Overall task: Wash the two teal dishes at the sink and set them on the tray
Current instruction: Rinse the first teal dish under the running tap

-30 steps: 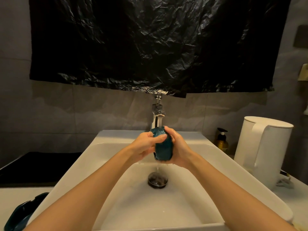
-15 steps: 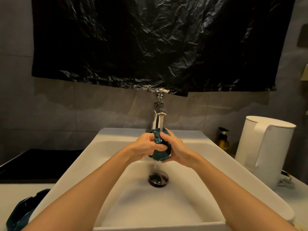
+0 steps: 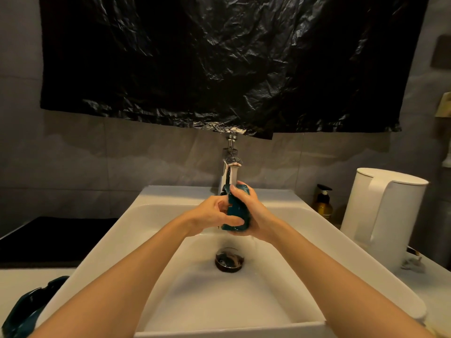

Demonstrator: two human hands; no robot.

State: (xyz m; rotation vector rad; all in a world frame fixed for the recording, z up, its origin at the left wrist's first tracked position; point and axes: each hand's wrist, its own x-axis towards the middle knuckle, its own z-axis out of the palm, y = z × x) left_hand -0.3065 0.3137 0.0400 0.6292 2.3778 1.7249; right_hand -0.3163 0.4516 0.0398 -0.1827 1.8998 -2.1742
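Note:
A small teal dish (image 3: 236,211) is held on edge under the chrome tap (image 3: 230,172), above the white sink (image 3: 151,215). My right hand (image 3: 256,215) grips it from the right, fingers curled over its top edge. My left hand (image 3: 214,213) holds it from the left, thumb across its lower face. Water drips from the dish toward the drain (image 3: 229,259). A second teal dish (image 3: 26,306) lies on the counter at the bottom left, partly cut off by the frame edge.
A white kettle (image 3: 383,220) stands right of the sink, with an amber pump bottle (image 3: 323,203) behind it. A black surface (image 3: 48,240) lies on the left counter. Black plastic sheeting (image 3: 219,62) hangs on the wall above the tap.
Both hands have turned the dish under the tap; my right fingers now curl over its top and my left thumb has slid down onto its lower face.

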